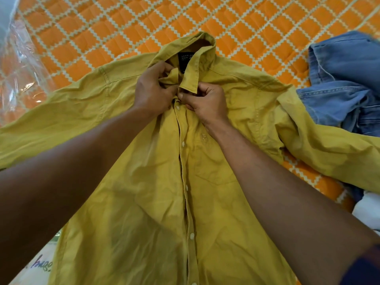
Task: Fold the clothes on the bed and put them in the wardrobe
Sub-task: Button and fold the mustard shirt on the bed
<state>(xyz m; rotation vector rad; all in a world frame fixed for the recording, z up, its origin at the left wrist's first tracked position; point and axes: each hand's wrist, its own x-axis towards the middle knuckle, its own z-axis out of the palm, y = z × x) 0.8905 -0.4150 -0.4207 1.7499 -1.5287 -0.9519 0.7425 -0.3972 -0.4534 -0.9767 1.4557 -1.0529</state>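
Yellow shirt (164, 192) lies front-up on the bed (102, 27), filling the middle of the frame from the bottom edge to just above centre. Its sleeves run out to the left and right edges. From my feed, both hands meet at its neck, in the upper middle of the frame.

The left hand (153, 89) has its fingers curled round a bunched bit of the collar (197, 58) on the left side of the opening. The right hand (205, 101), just beside it and nearly touching, pinches the front edge directly under the collar, above the first visible button (177, 108). I cannot tell whether the top button is done up, as the fingers cover it. A dark label (185, 58) shows inside the collar, just above the hands. Further buttons run down the closed front toward the bottom edge.

A blue denim garment (339, 83) lies crumpled at the right edge, with the shirt's right sleeve draped over its lower part. Clear plastic (18, 64) sits at the upper left, and some white cloth (368, 208) at the lower right.
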